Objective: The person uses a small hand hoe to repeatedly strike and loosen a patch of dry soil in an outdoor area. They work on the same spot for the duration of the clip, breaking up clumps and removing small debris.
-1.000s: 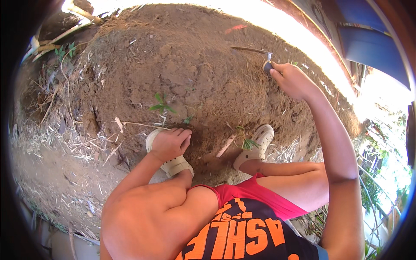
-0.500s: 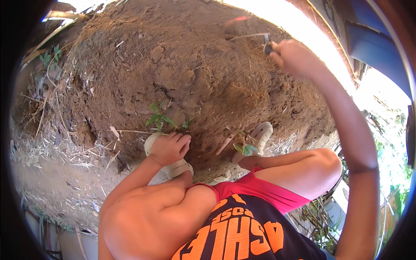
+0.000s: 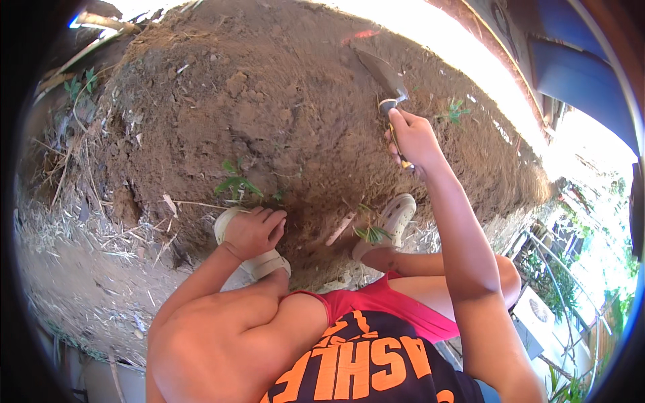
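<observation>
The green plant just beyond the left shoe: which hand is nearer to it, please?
Left. The left hand is close to the plant, just below it in the picture. The right hand is farther away, up and to the right, holding a trowel.

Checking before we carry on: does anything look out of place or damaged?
A reddish patch on the brown dirt beyond the trowel in the right hand: its colour stands out; I can't tell what it is.
</observation>
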`<state>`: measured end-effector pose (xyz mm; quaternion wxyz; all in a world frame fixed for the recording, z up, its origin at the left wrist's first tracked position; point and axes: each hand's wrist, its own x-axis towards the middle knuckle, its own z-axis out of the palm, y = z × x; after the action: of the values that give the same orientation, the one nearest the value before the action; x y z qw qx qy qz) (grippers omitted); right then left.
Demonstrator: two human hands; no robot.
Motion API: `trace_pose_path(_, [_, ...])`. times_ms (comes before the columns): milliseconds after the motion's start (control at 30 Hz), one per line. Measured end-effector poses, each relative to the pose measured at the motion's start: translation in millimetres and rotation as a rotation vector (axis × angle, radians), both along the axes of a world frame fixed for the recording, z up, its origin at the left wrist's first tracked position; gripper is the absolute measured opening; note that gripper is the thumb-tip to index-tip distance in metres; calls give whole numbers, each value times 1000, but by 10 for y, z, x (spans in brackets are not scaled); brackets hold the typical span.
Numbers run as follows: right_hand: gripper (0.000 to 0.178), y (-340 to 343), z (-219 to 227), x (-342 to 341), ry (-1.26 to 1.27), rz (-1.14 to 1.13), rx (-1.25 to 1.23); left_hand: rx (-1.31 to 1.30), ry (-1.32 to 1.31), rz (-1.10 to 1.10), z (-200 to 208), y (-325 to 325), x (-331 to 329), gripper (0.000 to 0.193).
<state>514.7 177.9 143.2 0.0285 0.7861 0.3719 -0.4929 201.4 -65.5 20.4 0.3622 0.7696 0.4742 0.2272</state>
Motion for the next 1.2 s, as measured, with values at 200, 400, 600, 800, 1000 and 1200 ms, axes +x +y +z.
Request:
trace_pose_path(200, [43,473,547,139,-286,570,-95,5,30,25,-19,-31,-26,18])
trace_pose_path(400, [51,1269,594,249,-424,1238,-162,8,30,11,-56,4,43,15])
trace_pose_path(600, [40,869,386,33,-467,1116,-81,14,63,20,-78,-12,78,14])
trace_pose_path(800, [51,298,421,113,-286,608,-88,27,60,-3,-67,20,55,14])
trace_pose_path(1000, [49,119,-106,28,141,-145,41,49,52,22,-51,-14,75,16])
trace_pose_path(1200, [50,239,507,297,-103,384,-27,91,61,80,-29,-15,18,18])
